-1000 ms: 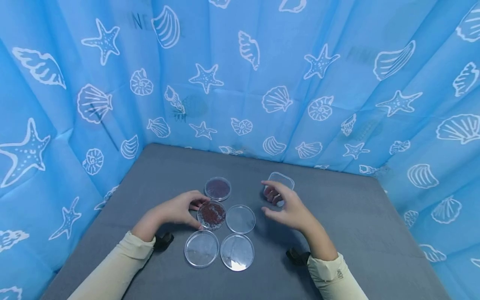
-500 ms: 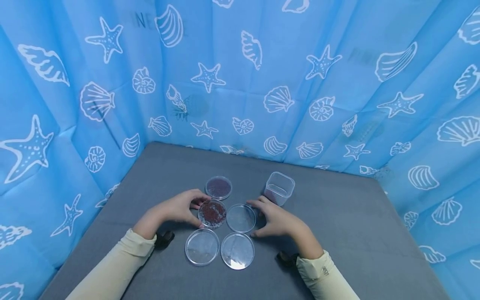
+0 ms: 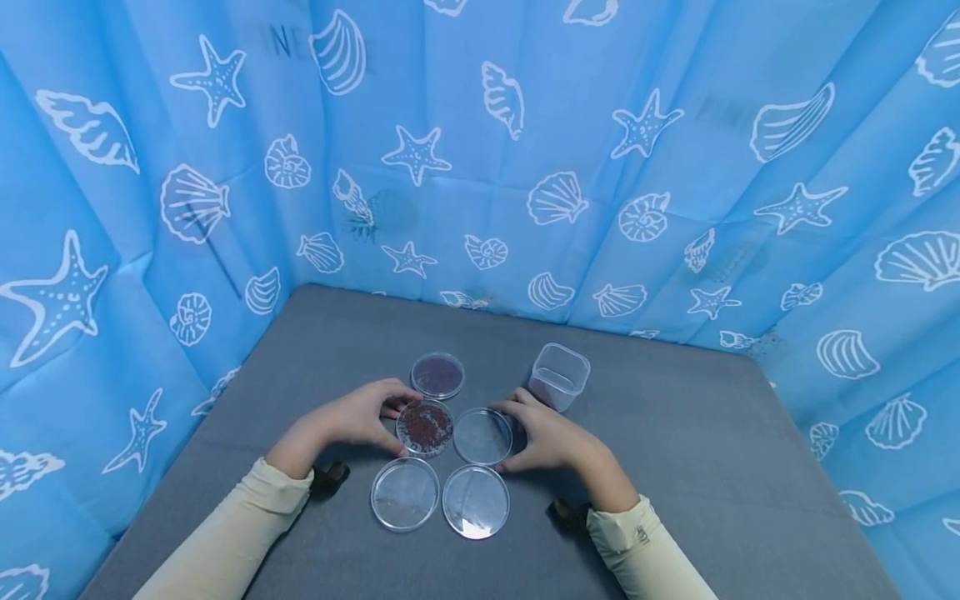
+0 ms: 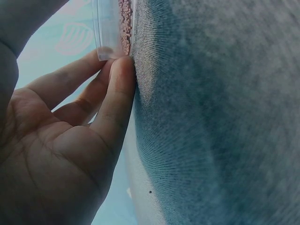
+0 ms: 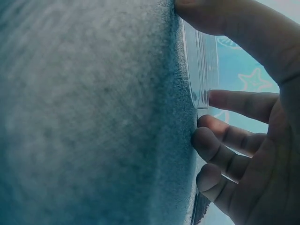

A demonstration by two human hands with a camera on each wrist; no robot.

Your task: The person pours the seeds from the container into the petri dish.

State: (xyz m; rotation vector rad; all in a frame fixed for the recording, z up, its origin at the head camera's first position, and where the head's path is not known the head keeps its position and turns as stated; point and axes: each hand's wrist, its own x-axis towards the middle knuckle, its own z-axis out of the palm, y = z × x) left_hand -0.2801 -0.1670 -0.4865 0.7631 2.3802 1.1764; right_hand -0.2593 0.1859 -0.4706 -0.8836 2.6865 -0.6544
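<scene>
My left hand [image 3: 360, 417] grips the rim of a round petri dish [image 3: 424, 428] holding reddish-brown granules. In the left wrist view its fingertips and thumb meet the wall of this dish [image 4: 110, 33], low against the cloth. My right hand [image 3: 553, 437] spans a clear petri dish [image 3: 482, 436] just to the right, thumb at the near side and index finger at the far side. The right wrist view has the index fingertip against this dish's edge [image 5: 199, 70], the other fingers bent beside it. Both dishes lie flat, side by side.
Two clear round dishes [image 3: 405, 495] [image 3: 476, 502] lie nearer me. Behind the granule dish sits another dish [image 3: 438, 375] with dark purplish-red contents. A clear square tub [image 3: 561, 375] stands behind my right hand on the grey cloth [image 3: 720, 450]. A blue shell-print curtain [image 3: 487, 208] surrounds the table.
My right hand has left the square tub, moved left and nearer, and taken hold of the clear dish's rim. My left hand has stayed on the granule dish.
</scene>
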